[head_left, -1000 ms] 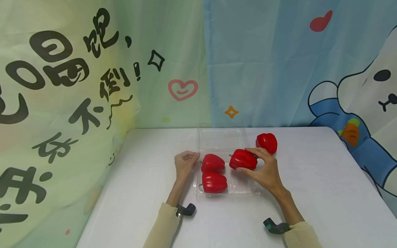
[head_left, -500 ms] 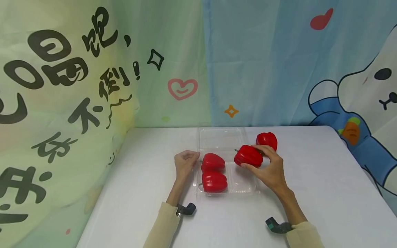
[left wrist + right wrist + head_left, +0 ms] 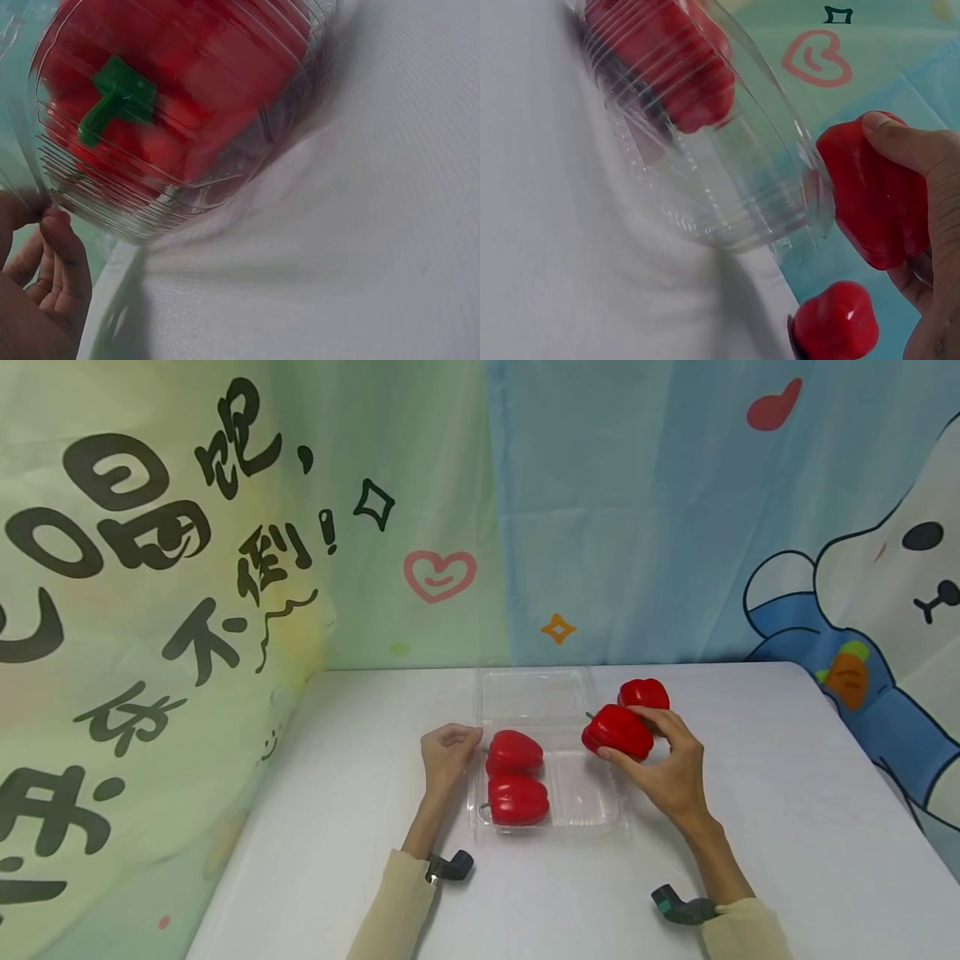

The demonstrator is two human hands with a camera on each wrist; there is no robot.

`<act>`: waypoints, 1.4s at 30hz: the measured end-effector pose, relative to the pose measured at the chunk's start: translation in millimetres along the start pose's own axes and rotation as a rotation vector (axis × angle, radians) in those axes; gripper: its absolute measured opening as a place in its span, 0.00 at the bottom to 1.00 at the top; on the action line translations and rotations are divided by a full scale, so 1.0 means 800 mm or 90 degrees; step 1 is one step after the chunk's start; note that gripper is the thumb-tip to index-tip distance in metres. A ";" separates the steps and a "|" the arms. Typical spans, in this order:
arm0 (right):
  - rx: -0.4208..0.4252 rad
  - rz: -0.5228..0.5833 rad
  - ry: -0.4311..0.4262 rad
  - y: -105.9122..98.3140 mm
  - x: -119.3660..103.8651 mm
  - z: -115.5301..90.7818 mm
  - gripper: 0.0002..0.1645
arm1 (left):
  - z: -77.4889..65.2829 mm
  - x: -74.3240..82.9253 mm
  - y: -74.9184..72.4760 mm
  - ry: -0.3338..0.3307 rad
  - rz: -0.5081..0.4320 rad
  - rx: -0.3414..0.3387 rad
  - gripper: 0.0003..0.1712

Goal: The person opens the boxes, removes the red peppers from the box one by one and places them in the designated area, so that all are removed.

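My left hand pinches the left rim of a clear plastic clamshell box, whose lid lies folded back behind it. Two red bell peppers sit in the box's left half, the rear pepper touching the front pepper. One green stem shows through the ribbed wall in the left wrist view. My right hand grips another red bell pepper between thumb and fingers, at the box's right rear corner. In the right wrist view this gripped pepper is just outside the box wall.
One more red bell pepper lies on the white table behind my right hand, partly covered by it. A printed curtain hangs along the table's far edge and left side.
The gripped pepper has moved right and slightly back with my right hand, away from above the box's right half. My left hand and the box have stayed put.
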State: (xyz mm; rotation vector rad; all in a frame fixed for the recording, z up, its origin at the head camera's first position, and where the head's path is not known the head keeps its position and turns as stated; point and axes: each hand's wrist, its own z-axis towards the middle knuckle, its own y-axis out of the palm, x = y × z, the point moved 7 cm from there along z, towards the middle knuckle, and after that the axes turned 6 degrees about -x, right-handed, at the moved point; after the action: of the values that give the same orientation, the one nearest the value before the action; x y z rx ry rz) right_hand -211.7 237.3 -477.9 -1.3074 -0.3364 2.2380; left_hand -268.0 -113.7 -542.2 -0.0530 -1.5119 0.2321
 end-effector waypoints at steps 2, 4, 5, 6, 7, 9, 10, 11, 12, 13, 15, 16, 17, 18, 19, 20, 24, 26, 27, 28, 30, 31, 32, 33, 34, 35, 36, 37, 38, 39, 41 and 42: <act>0.004 -0.004 0.001 -0.003 0.001 0.000 0.47 | 0.000 0.000 0.000 0.001 0.003 0.001 0.11; 0.007 -0.008 0.003 -0.006 0.003 -0.001 0.47 | 0.001 -0.001 0.000 0.000 0.004 0.002 0.11; 0.008 -0.010 0.004 -0.008 0.004 -0.001 0.47 | 0.001 -0.001 0.000 -0.001 0.005 0.002 0.11; 0.009 -0.013 0.004 -0.009 0.005 -0.002 0.47 | 0.001 -0.001 0.000 -0.002 0.005 0.003 0.11; 0.010 -0.014 0.005 -0.010 0.006 -0.002 0.47 | 0.001 -0.001 0.000 -0.002 0.005 0.004 0.11; 0.014 -0.016 0.007 -0.012 0.009 -0.002 0.47 | 0.001 -0.001 0.000 -0.004 0.007 0.003 0.11; 0.016 -0.016 0.007 -0.013 0.010 -0.003 0.47 | 0.001 -0.001 -0.001 -0.003 0.007 0.004 0.11; 0.018 -0.015 0.008 -0.014 0.012 -0.003 0.47 | 0.001 0.000 -0.001 -0.003 0.006 0.005 0.11; 0.021 -0.013 0.007 -0.014 0.013 -0.003 0.46 | 0.001 0.000 -0.002 -0.002 0.005 0.006 0.11; 0.023 -0.011 0.008 -0.015 0.014 -0.004 0.47 | 0.001 0.000 -0.002 -0.002 0.005 0.007 0.11; 0.030 -0.011 0.004 -0.017 0.015 -0.005 0.47 | 0.001 0.001 -0.002 0.001 0.003 0.008 0.11; 0.034 -0.012 0.004 -0.018 0.015 -0.005 0.47 | 0.001 0.001 -0.002 0.001 0.002 0.008 0.11; 0.038 -0.013 0.004 -0.019 0.015 -0.006 0.47 | 0.001 0.001 -0.002 0.001 0.002 0.008 0.10; 0.043 -0.015 0.004 -0.020 0.016 -0.007 0.47 | 0.001 0.001 -0.002 0.000 0.003 0.008 0.10; 0.048 -0.016 0.005 -0.022 0.016 -0.008 0.47 | 0.001 0.001 -0.002 -0.001 0.004 0.007 0.10; 0.054 -0.016 0.007 -0.024 0.017 -0.008 0.47 | 0.001 0.001 -0.001 -0.002 0.005 0.006 0.10; 0.071 -0.019 0.018 -0.033 0.019 -0.011 0.46 | 0.000 0.001 -0.001 -0.002 0.011 0.008 0.10; 0.079 -0.017 0.027 -0.038 0.021 -0.012 0.45 | 0.000 0.001 -0.001 -0.002 0.012 0.008 0.11; 0.082 -0.018 0.032 -0.040 0.022 -0.013 0.45 | 0.000 0.001 -0.001 -0.002 0.014 0.008 0.11; 0.086 -0.018 0.038 -0.042 0.024 -0.014 0.45 | 0.001 0.001 0.000 -0.002 0.014 0.008 0.10; 0.094 -0.018 0.049 -0.046 0.027 -0.015 0.44 | 0.001 0.001 0.000 -0.004 0.014 0.007 0.10; 0.097 -0.018 0.054 -0.048 0.029 -0.015 0.44 | 0.001 0.001 0.000 -0.006 0.014 0.007 0.10; 0.101 -0.022 0.058 -0.049 0.030 -0.015 0.44 | 0.001 0.001 0.000 -0.006 0.013 0.007 0.10; 0.104 -0.025 0.062 -0.051 0.032 -0.015 0.44 | 0.001 0.001 -0.001 -0.005 0.013 0.008 0.10; 0.108 -0.027 0.066 -0.052 0.034 -0.015 0.44 | 0.001 0.002 -0.001 -0.005 0.012 0.008 0.10; 0.113 -0.030 0.069 -0.053 0.036 -0.016 0.44 | 0.001 0.002 -0.001 -0.006 0.012 0.009 0.10; 0.119 -0.033 0.074 -0.055 0.039 -0.017 0.44 | 0.002 0.001 -0.001 -0.004 0.012 0.009 0.10; 0.124 -0.036 0.082 -0.056 0.041 -0.018 0.44 | 0.002 0.001 -0.001 -0.004 0.013 0.009 0.10; 0.131 -0.039 0.089 -0.058 0.043 -0.019 0.44 | 0.002 0.001 -0.001 -0.003 0.013 0.008 0.10; 0.138 -0.040 0.098 -0.059 0.045 -0.021 0.45 | 0.002 0.001 0.000 -0.003 0.014 0.008 0.10; 0.153 -0.045 0.115 -0.062 0.049 -0.024 0.44 | 0.001 0.001 -0.001 -0.003 0.015 0.008 0.10; 0.159 -0.047 0.124 -0.064 0.050 -0.025 0.44 | 0.001 0.001 -0.001 -0.003 0.015 0.008 0.10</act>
State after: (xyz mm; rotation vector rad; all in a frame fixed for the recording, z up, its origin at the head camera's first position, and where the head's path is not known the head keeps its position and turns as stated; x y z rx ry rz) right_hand -194.3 301.0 -494.3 -1.3392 -0.0310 1.9976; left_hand -268.9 -114.3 -541.3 -0.0608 -1.5152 0.2610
